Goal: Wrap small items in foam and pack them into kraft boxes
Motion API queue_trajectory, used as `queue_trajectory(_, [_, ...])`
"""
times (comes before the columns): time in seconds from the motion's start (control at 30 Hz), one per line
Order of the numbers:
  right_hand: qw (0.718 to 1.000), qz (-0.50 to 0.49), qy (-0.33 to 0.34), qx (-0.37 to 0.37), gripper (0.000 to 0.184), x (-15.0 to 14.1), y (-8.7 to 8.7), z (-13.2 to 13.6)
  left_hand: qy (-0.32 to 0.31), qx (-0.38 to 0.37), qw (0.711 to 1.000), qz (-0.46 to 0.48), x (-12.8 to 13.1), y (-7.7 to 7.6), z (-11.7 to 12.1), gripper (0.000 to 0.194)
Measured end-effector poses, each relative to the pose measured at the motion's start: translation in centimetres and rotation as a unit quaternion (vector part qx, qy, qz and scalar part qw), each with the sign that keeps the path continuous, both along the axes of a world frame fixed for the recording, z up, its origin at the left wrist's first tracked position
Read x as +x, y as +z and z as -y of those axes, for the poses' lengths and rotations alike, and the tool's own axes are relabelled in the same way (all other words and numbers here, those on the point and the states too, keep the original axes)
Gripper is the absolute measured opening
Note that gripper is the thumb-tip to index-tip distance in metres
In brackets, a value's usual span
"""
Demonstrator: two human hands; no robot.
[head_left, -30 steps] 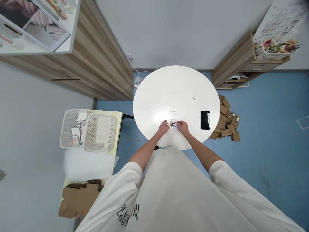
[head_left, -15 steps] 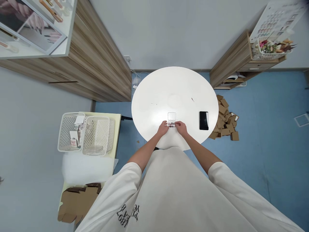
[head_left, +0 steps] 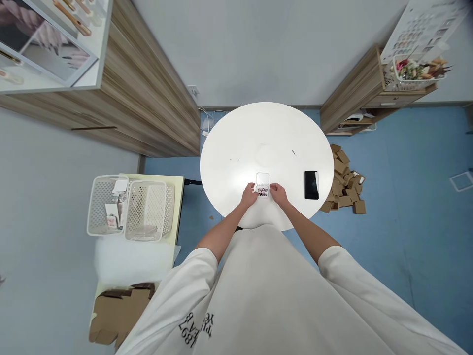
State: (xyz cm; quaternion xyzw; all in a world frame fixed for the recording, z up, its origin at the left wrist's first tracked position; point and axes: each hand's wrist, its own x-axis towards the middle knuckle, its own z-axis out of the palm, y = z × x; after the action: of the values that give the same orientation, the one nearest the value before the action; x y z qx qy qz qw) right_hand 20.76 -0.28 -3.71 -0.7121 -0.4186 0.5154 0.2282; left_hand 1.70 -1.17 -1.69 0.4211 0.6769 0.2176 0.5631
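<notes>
A small clear plastic case (head_left: 262, 186) lies open on the round white table (head_left: 266, 133), near its front edge. Its lid is folded back toward the far side, and small dark and red pieces fill the near half. My left hand (head_left: 249, 195) grips the case's left side with curled fingers. My right hand (head_left: 279, 194) holds its right side in the same way. The pieces inside are too small to name.
A black phone (head_left: 311, 185) lies on the table to the right. Two white mesh baskets (head_left: 127, 206) stand on a low yellow table at the left, with flat cardboard (head_left: 116, 310) below them. Small cardboard boxes (head_left: 345, 185) are heaped on the blue floor at the right. Wooden cabinets flank the table.
The hands and the case have barely shifted; the right hand's fingers drew slightly back from over the case to its right edge. The view drifted a little.
</notes>
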Motion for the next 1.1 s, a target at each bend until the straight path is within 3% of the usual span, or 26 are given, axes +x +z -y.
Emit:
queue_trajectory(0.13, [0.998, -0.051, -0.033, 0.013, 0.049, -0.1, 0.5, -1.5, 0.063, -0.023, 0.997, 0.047, 0.2, -1.1, -2.4, 0.064])
queue_trajectory(0.27, [0.993, -0.106, -0.046, -0.027, 0.061, -0.3, 1.2, -2.4, 0.085, -0.052, 0.988, 0.119, 0.6, -1.5, -3.8, 0.069])
queue_trajectory(0.4, [0.99, -0.124, -0.035, -0.051, 0.068, -0.4, 2.0, -2.5, 0.072, -0.067, 0.989, 0.111, 0.1, -0.8, -3.9, 0.075])
queue_trajectory(0.57, [0.994, -0.105, 0.021, -0.036, 0.071, -0.8, 3.3, -2.5, 0.033, -0.026, 0.997, 0.063, -0.9, 1.0, -3.8, 0.075])
queue_trajectory(0.77, [0.994, -0.094, 0.062, -0.001, 0.075, -1.6, 3.9, -1.8, 0.01, 0.032, 0.997, 0.072, -2.1, 1.6, -2.4, 0.06])
queue_trajectory(0.93, [0.992, -0.057, 0.111, 0.007, 0.069, -1.5, 3.6, 0.0, -0.01, 0.04, 0.996, 0.074, -3.1, 1.3, -0.3, 0.064])
queue_trajectory(1.1, [0.981, 0.04, 0.187, 0.021, 0.062, -0.9, 3.3, 1.9, -0.062, 0.07, 0.996, -0.007, -3.1, 1.8, 2.2, 0.065])
